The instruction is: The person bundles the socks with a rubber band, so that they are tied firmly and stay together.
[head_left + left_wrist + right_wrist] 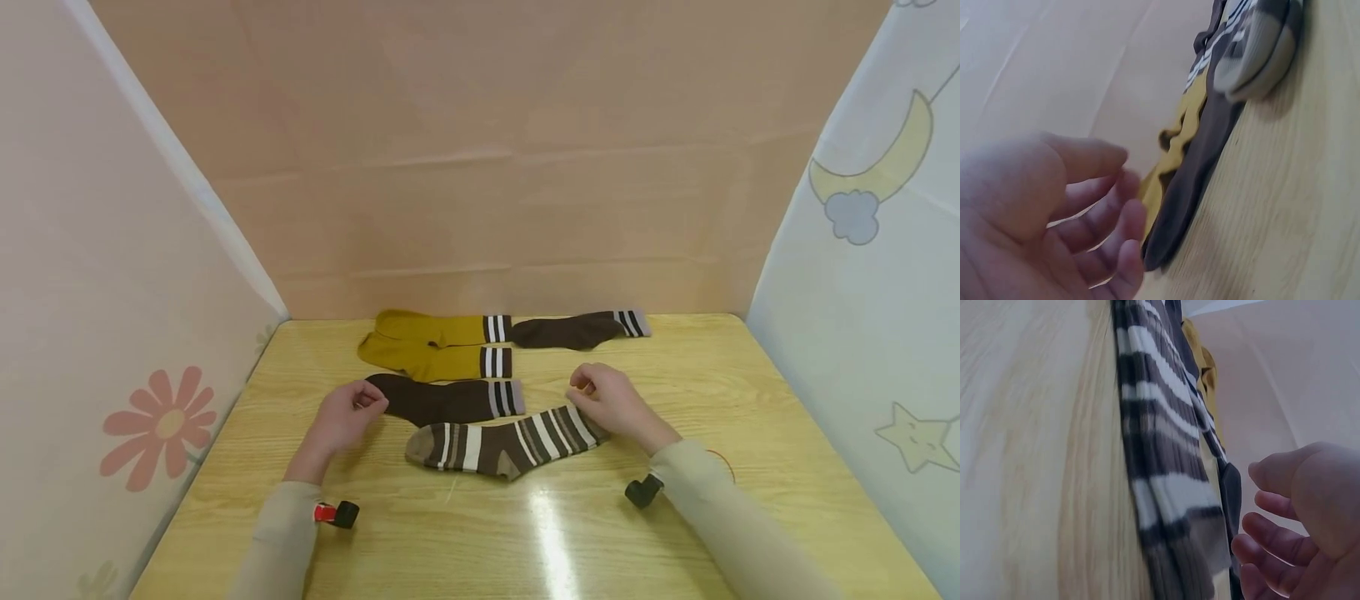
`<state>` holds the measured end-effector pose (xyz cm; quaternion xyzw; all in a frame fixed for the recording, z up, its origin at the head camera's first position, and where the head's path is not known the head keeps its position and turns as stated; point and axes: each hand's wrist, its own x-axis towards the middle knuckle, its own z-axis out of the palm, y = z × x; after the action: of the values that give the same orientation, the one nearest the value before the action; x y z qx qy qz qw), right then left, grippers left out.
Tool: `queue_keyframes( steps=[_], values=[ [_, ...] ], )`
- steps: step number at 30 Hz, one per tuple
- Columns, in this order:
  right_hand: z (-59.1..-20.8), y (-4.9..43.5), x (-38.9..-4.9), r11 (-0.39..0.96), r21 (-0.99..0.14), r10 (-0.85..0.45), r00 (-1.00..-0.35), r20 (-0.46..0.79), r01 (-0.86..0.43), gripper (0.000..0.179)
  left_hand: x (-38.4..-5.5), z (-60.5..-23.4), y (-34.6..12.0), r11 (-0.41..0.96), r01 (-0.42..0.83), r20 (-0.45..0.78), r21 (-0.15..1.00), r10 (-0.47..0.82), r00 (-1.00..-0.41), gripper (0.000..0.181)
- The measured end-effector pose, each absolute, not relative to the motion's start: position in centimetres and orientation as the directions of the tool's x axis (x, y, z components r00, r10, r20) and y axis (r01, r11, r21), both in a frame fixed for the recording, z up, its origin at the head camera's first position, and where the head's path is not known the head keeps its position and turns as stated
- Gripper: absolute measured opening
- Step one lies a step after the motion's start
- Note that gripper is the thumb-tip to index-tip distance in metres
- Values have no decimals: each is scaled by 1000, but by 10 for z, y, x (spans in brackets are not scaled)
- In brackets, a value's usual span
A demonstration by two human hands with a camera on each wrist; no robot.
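Observation:
A brown, white and tan striped sock [487, 450] lies flat on the table, toe to the left; its toe [1254, 62] shows two layers in the left wrist view. By its cuff is my right hand [611, 402], fingers loosely bent and holding nothing; the right wrist view shows the hand [1297, 525] beside the cuff [1182, 569], apart from it. My left hand [347, 418], also holding nothing, hovers by the toe of a dark brown sock [442, 402]. In the left wrist view that hand's [1054, 206] thumb and fingers curve loosely.
Two mustard socks [442, 362] with striped cuffs lie behind the dark brown one. Another dark brown sock [566, 332] lies at the back right. A plain backdrop [480, 167] rises behind the wooden table [420, 542], with printed cloth [840, 350] on both sides.

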<state>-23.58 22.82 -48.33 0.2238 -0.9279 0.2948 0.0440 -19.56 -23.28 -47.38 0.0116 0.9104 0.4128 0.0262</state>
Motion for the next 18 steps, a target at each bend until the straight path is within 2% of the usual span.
queue_keyframes(
  steps=[4,9,18],
  values=[
    [-482,217,-238,707,-548,-408,-891,200,-447,17,-205,-478,-240,641,-51,-12,766,-65,-998,19],
    [-482,200,-242,689,-578,-429,-889,161,-437,27,-217,-487,-250,607,-136,-55,783,-151,-987,33],
    [-486,172,-254,687,-596,-452,-886,98,-417,43,-234,-499,-255,687,-151,-59,710,-156,-986,46]
  ],
)
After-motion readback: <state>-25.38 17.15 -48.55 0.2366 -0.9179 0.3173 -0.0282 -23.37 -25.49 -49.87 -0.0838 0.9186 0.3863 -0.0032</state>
